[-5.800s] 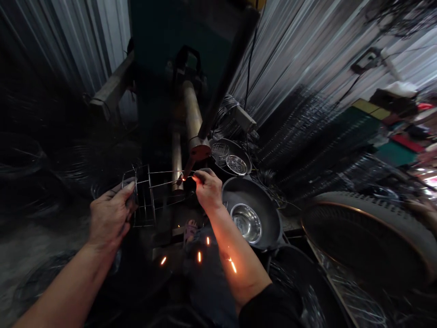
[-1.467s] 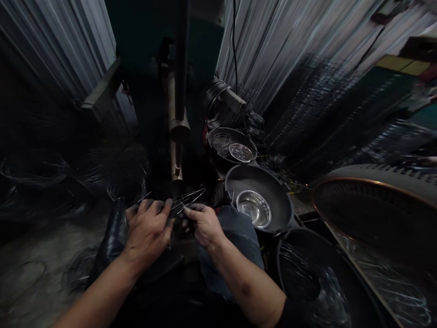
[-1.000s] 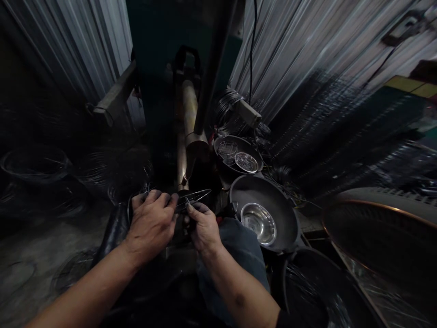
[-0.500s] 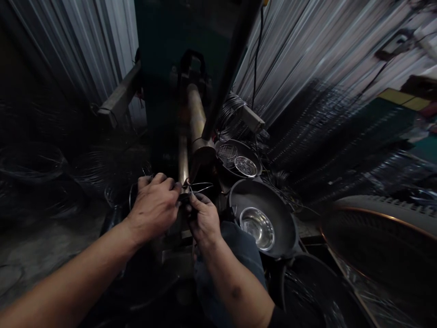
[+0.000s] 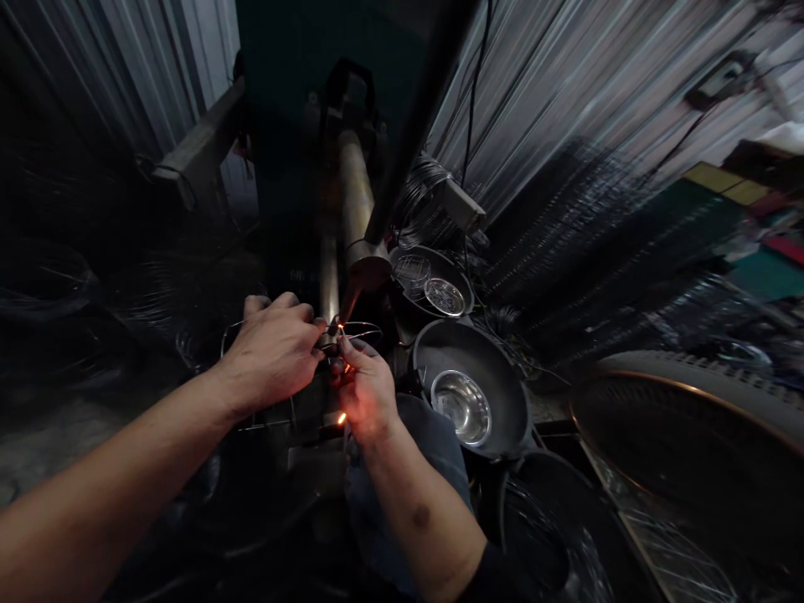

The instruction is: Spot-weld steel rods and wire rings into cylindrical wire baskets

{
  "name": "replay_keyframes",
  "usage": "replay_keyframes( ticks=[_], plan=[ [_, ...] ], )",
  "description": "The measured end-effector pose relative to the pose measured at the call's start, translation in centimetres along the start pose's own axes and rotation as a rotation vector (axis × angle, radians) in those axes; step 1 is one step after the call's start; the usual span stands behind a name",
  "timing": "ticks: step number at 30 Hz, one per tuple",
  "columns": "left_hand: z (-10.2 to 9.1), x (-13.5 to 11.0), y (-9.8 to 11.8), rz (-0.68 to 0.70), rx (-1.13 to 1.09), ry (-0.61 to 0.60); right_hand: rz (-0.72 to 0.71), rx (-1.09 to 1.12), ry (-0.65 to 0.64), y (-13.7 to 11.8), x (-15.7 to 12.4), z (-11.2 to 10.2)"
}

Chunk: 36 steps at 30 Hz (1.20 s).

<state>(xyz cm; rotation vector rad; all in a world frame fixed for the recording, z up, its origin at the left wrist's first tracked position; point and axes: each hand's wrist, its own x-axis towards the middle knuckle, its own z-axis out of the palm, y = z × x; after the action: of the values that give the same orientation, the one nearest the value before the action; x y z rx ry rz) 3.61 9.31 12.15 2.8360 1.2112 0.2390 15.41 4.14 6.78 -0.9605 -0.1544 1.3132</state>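
Observation:
My left hand (image 5: pixel 276 345), knuckles up, pinches a thin wire frame (image 5: pixel 379 330) from the left side. Parts of the same wirework show beyond and below that hand. From the right, my right hand (image 5: pixel 368 385) closes its thumb and fingers on the wire near the same spot. Between my fingertips the wire sits at the tip of the spot welder's upper electrode (image 5: pixel 353 300), above the lower arm (image 5: pixel 329 280). An orange glow lights my right palm, and a bright spark (image 5: pixel 342 418) flies below. The exact finger contacts are partly hidden.
Right of my knee, a dark pan (image 5: pixel 515 394) holds a shiny metal bowl (image 5: pixel 461 406). Behind it another pan (image 5: pixel 466 280) holds round wire pieces. A wire coil (image 5: pixel 418 205) lies by the ribbed wall. A large fan (image 5: pixel 678 368) stands at right.
Sparks and an orange glow have appeared at the electrode tips. More of the wire frame shows around my left hand. The whole view has shifted slightly.

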Motion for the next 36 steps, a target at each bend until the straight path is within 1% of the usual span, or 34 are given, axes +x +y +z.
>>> replay_keyframes(
  ticks=[2, 5, 10, 12, 17, 21, 24, 26, 28, 29, 31, 33, 34, 35, 36],
  plan=[
    [-0.1, 0.1, 0.0, 0.002, 0.014, -0.006, -0.045, -0.006, -0.011, 0.3, -0.2, -0.4],
    [-0.2, 0.5, -0.3, -0.006, 0.034, -0.032, -0.111, -0.046, -0.050, 1.5, -0.9, -1.3],
    [-0.2, 1.6, -1.3, -0.056, 0.037, -0.053, -0.062, -0.274, -0.090, 4.0, -2.4, -2.6],
    [-0.2, 1.8, -1.5, -0.060, 0.028, -0.059, -0.069, -0.347, -0.093, 4.7, -2.7, -2.9],
    [-0.2, 1.5, -1.5, -0.062, 0.032, -0.042, -0.125, -0.444, -0.112, 5.4, -3.0, -3.2],
    [-0.2, 1.6, -1.5, -0.053, 0.004, 0.004, -0.108, -0.492, -0.119, 5.9, -3.2, -3.4],
    [-0.1, 1.0, -0.7, -0.083, 0.007, -0.018, -0.141, -0.588, -0.146, 6.0, -3.9, -3.9],
    [-0.1, -0.6, 0.5, -0.062, -0.002, -0.049, -0.146, -0.695, -0.184, 6.0, -5.2, -4.6],
    [0.0, -3.2, 1.6, 0.003, -0.034, -0.090, -0.130, -0.822, -0.271, 6.0, -6.9, -5.7],
    [0.0, -4.8, 2.0, 0.036, -0.053, -0.089, -0.126, -0.870, -0.290, 6.1, -7.6, -6.5],
    [-0.3, -8.3, 2.1, 0.056, -0.057, -0.002, -0.085, -0.973, -0.282, 6.2, -8.5, -8.5],
    [-1.1, -12.3, 1.4, -0.017, -0.028, 0.070, -0.069, -1.092, -0.254, 6.3, -8.4, -10.4],
    [-1.6, -14.3, 0.8, -0.077, -0.007, 0.095, -0.066, -1.155, -0.255, 6.4, -8.1, -11.3],
    [-2.1, -16.5, 0.2, -0.150, 0.019, 0.111, -0.071, -1.210, -0.263, 6.5, -7.7, -12.0],
    [-2.5, -18.6, -0.4, -0.227, 0.045, 0.119, -0.069, -1.271, -0.303, 6.7, -7.4, -12.6]
  ],
)
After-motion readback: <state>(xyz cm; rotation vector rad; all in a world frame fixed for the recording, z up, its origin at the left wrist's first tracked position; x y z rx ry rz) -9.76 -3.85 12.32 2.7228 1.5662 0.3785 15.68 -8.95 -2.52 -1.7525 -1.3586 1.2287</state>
